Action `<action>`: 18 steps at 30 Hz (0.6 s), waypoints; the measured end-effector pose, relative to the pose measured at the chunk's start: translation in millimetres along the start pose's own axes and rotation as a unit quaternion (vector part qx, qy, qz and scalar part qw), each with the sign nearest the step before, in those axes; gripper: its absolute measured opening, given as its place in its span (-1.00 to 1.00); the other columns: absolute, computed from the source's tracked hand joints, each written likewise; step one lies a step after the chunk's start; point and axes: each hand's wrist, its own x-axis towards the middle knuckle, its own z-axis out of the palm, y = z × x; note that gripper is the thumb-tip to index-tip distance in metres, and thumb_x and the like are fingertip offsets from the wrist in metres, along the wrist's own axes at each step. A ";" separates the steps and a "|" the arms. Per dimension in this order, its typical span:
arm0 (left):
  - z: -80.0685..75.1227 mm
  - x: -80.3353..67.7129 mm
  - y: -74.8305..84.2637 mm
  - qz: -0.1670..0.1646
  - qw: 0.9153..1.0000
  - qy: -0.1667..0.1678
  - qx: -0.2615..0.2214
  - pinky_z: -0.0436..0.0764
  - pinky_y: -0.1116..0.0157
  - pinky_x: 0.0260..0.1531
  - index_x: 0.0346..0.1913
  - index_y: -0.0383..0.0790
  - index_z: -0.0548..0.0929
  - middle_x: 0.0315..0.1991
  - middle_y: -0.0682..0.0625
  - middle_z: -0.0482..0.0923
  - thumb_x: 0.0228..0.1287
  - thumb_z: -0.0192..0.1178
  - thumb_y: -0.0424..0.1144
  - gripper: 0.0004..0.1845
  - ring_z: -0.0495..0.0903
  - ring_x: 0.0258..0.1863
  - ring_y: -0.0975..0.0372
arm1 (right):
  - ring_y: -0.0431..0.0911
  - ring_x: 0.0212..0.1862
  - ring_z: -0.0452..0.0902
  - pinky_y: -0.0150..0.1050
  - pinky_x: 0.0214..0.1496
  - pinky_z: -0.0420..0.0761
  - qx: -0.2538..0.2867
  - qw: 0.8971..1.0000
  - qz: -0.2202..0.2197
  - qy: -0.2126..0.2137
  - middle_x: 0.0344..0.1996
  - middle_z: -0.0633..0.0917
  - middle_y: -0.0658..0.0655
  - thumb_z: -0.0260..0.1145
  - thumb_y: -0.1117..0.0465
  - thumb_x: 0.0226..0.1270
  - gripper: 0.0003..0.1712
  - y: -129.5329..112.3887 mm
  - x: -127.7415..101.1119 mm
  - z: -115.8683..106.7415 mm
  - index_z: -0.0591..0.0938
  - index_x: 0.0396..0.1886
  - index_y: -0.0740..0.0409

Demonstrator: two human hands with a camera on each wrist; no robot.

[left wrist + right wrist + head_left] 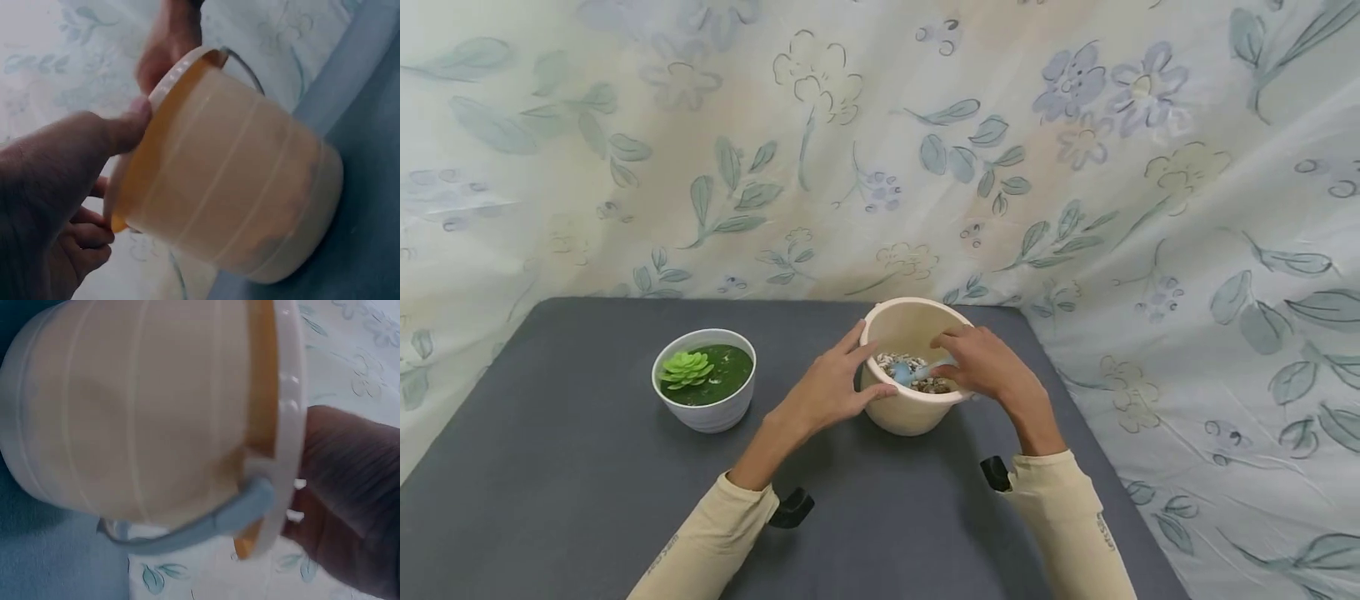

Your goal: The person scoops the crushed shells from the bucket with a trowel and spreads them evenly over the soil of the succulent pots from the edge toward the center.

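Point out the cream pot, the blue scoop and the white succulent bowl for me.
cream pot [904, 417]: head view, front outer wall.
blue scoop [904, 372]: head view, its bowl over the pebbles.
white succulent bowl [707, 414]: head view, front outer wall.

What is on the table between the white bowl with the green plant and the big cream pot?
Only the left hand, which holds the cream pot; beside the white bowl the grey table is bare, in the head view.

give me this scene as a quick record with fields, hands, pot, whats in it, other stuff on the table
left hand: left hand holds the side of the cream pot
right hand: right hand over the rim, gripping a blue scoop
pot contents: pebbles
pot position: upright on the grey table
other item: white bowl with a green plant, left of the pot, untouched
backdrop: floral cloth
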 end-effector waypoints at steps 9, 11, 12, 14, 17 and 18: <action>-0.2 2.9 8.9 0.005 1.000 -0.010 0.025 0.66 -0.15 0.21 0.46 -0.23 0.53 0.64 -0.37 0.12 0.33 0.38 0.20 -0.20 0.58 0.35 -0.27 | -0.02 -0.07 0.78 0.00 0.11 0.72 0.029 0.997 0.011 -0.076 -0.12 0.87 0.03 0.45 0.31 0.36 -0.83 -1.5 19.1 5.3 0.86 -0.12 0.09; -0.7 3.0 10.2 0.005 0.999 -0.014 0.031 0.67 -0.14 0.20 0.47 -0.23 0.52 0.64 -0.38 0.12 0.33 0.37 0.21 -0.19 0.59 0.33 -0.27 | 0.00 -0.03 0.80 0.08 0.19 0.68 0.020 0.998 0.006 -0.053 -0.12 0.88 0.03 0.40 0.35 0.38 -0.81 -0.5 18.5 5.7 0.88 -0.14 0.08; -1.0 2.8 10.7 0.004 0.999 -0.015 0.033 0.67 -0.14 0.20 0.47 -0.24 0.52 0.64 -0.38 0.12 0.33 0.37 0.22 -0.19 0.59 0.33 -0.27 | 0.01 -0.03 0.80 0.11 0.20 0.65 0.014 0.999 0.008 -0.042 -0.12 0.88 0.03 0.39 0.34 0.39 -0.80 0.3 17.7 5.7 0.88 -0.14 0.06; -0.4 2.6 12.0 0.003 0.999 -0.016 0.033 0.67 -0.15 0.20 0.47 -0.25 0.52 0.63 -0.38 0.13 0.32 0.37 0.22 -0.18 0.59 0.33 -0.28 | 0.02 -0.02 0.80 0.16 0.21 0.59 0.004 0.999 0.022 -0.029 -0.10 0.88 0.03 0.39 0.33 0.40 -0.79 1.8 13.4 3.3 0.88 -0.11 0.04; 0.2 2.7 12.9 -0.001 0.999 -0.014 0.031 0.66 -0.18 0.20 0.47 -0.25 0.53 0.63 -0.38 0.13 0.31 0.38 0.22 -0.17 0.59 0.31 -0.31 | 0.02 -0.05 0.79 0.12 0.12 0.53 -0.011 0.999 0.035 -0.009 -0.10 0.88 0.03 0.41 0.35 0.37 -0.77 4.5 7.1 -1.5 0.87 -0.08 0.03; 0.5 3.0 13.1 -0.002 0.999 -0.014 0.031 0.65 -0.19 0.19 0.47 -0.25 0.52 0.63 -0.38 0.13 0.31 0.38 0.23 -0.17 0.60 0.30 -0.32 | 0.01 -0.07 0.78 0.09 0.09 0.52 -0.017 0.999 0.036 -0.001 -0.11 0.88 0.03 0.41 0.35 0.37 -0.76 5.9 5.2 -3.0 0.87 -0.08 0.04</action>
